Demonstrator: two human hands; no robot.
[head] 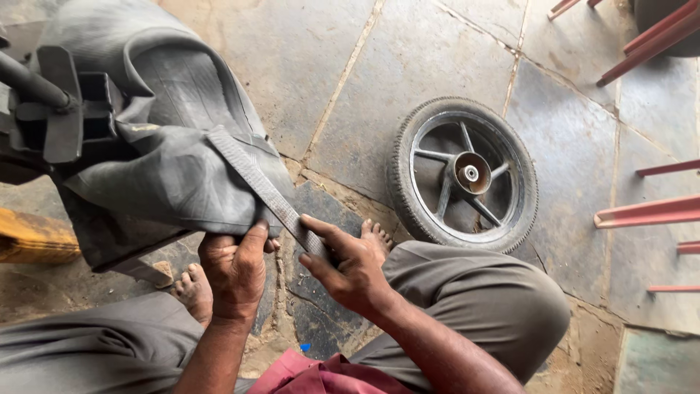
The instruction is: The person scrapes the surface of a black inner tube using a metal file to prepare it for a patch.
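Left hand (pixel 235 271) clamps limp black rubber inner tube (pixel 168 168); right hand (pixel 348 268) pinches flat grey metal file (pixel 266 193) across it. Black spoked tyred wheel (pixel 464 175) lies beyond right hand.

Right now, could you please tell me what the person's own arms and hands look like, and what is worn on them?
Both forearms are bare, with no sleeves showing. The left hand and right hand wear no gloves, and no rings, watch or bracelet show. The fingers are bare too. Grey trousers and a bit of red cloth show below.
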